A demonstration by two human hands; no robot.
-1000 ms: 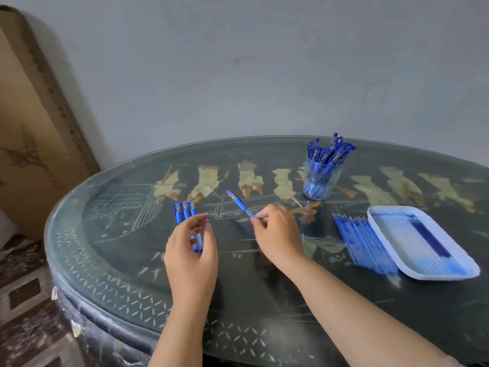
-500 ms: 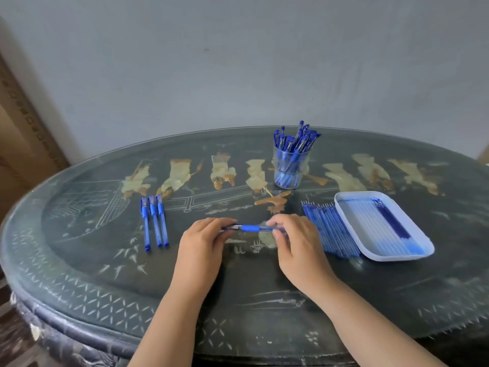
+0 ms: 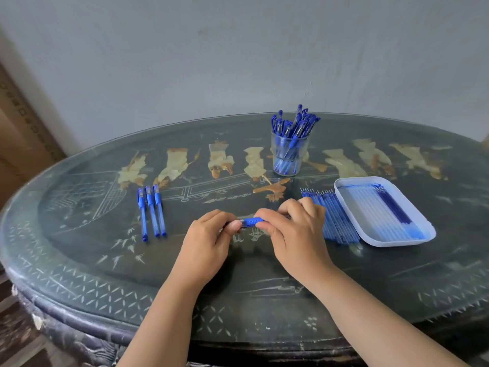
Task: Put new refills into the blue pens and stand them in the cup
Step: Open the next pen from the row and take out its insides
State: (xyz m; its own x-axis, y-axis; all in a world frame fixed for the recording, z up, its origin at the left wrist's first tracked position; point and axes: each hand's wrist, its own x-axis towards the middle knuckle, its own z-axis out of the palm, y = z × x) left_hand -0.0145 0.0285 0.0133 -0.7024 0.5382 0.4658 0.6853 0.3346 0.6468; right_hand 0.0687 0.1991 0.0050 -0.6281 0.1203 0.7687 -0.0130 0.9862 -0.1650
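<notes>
Over the table (image 3: 79, 260), the hands have drawn closer together than half a second ago, so less of the pen shows between them. The left hand (image 3: 203, 245) pinches one end and the right hand (image 3: 296, 234) curls round the other. The pen (image 3: 252, 221) is held just above mid-table, left of the tray (image 3: 428, 229) and refills (image 3: 333, 215). Only its ribbed blue grip shows. Its long axis runs left to right, about level, with both ends hidden.

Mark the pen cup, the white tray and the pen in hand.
pen cup (image 3: 289, 154): head view, on the clear glass wall.
white tray (image 3: 397, 243): head view, on the near rim.
held pen (image 3: 252, 222): head view, on the exposed blue grip section.
</notes>
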